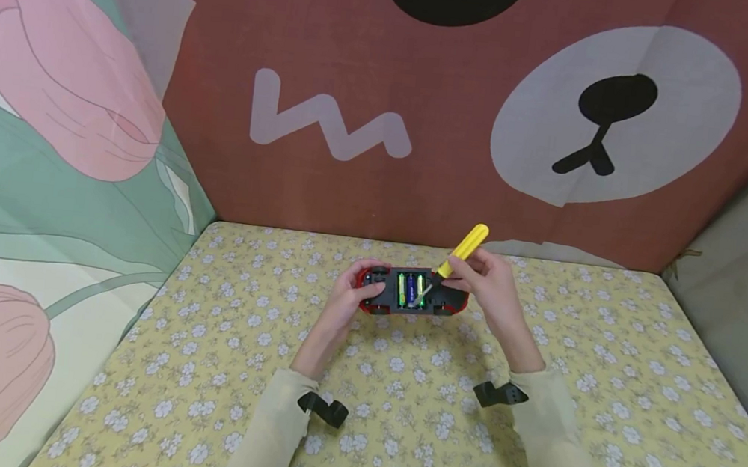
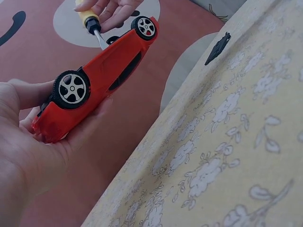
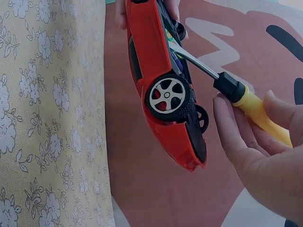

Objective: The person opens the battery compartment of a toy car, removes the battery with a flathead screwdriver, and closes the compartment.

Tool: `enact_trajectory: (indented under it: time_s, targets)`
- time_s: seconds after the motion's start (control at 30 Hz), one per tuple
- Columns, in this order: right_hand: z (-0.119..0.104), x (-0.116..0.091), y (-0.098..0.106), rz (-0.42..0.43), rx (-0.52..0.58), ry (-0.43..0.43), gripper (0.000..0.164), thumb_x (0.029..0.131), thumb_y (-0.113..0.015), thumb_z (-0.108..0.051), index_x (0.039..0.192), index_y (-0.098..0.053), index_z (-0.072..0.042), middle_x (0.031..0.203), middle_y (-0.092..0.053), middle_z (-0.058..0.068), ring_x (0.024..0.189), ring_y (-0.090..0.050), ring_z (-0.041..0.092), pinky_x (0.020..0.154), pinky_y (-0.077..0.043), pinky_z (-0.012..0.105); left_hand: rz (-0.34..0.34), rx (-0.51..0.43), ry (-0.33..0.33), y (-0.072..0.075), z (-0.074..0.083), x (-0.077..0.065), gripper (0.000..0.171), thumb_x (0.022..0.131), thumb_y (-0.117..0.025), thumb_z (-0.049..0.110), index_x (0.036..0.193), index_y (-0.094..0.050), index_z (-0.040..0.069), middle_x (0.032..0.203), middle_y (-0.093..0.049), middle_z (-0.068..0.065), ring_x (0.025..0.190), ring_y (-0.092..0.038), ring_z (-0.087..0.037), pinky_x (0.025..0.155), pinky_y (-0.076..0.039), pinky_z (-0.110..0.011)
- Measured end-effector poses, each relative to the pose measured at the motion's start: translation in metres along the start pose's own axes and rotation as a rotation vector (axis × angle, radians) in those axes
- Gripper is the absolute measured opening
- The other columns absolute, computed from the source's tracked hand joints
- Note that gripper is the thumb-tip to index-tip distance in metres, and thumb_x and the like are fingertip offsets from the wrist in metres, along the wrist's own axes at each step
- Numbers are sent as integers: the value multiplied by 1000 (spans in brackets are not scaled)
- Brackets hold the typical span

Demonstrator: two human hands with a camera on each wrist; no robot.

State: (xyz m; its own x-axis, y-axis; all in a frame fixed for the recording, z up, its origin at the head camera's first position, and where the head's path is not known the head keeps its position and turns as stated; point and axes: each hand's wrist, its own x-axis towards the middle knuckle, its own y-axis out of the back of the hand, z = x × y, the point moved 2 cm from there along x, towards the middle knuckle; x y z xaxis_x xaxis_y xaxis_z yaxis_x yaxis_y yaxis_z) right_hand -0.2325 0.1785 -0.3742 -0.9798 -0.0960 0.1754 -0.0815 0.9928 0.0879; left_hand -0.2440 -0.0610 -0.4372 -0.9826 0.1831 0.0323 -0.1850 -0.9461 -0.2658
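Flowered tablecloth (image 1: pixel 397 416) beneath car (image 1: pixel 389 291), backdrop (image 1: pixel 444 67) behind

No lettering is readable; any print on the batteries (image 1: pixel 411 287) is too small.

Batteries (image 1: pixel 411 288) (too small to read), sleeves (image 1: pixel 270 430) cropped

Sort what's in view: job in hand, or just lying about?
Job:
red toy car, in left hand
cylindrical green and blue batteries inside
yellow-handled metal screwdriver, in right hand

Lying about or setting:
small black piece, role unclear
yellow floral cloth
brown printed backdrop
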Motion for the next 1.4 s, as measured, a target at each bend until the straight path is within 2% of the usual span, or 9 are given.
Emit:
enact_trajectory:
  time_s: [0.37,0.67,0.93,1.13,1.3,1.4]
  targets:
    - [-2,-4,-2,-50,-61,31,34,103,-66,-13,127,-62,11,113,-66,25,94,-72,12,83,-61,36,18,9,-6,0,-2,1,41,91,-65,-4,132,-59,-6,132,-62,-17,111,-62,-25,86,-55,-29]
    - [-11,-12,-2,-89,-169,87,30,96,-75,-13,117,-67,7,112,-71,19,94,-69,20,83,-58,29,25,1,-7,0,-4,0,41,92,-65,-4,132,-59,-6,133,-61,-15,114,-61,-25,88,-55,-30]
    - [-21,-18,-3,-209,-250,139,23,91,-80,-7,111,-72,1,110,-72,15,92,-70,24,78,-61,32,27,-3,3,1,-4,0,41,92,-66,-3,133,-60,-4,135,-60,-14,115,-61,-26,88,-55,-30]
    - [-27,-25,-2,-293,-314,155,21,90,-79,-3,111,-74,-3,115,-70,13,94,-62,30,78,-59,32,28,-13,4,1,-4,1,41,92,-66,-4,133,-59,-4,138,-58,-15,115,-61,-26,88,-55,-30]
    - [-30,-29,0,-371,-410,172,22,90,-81,-7,111,-76,-7,118,-71,12,96,-62,28,79,-57,35,26,-18,-7,2,-6,2,42,91,-66,-5,132,-59,-6,136,-60,-15,114,-61,-23,88,-55,-29]
    - [-31,-31,1,-422,-428,191,24,89,-81,-6,113,-77,-5,116,-72,10,96,-64,26,79,-56,35,27,-19,-12,2,-6,2,42,91,-66,-5,132,-59,-6,131,-63,-14,110,-63,-22,86,-55,-29]
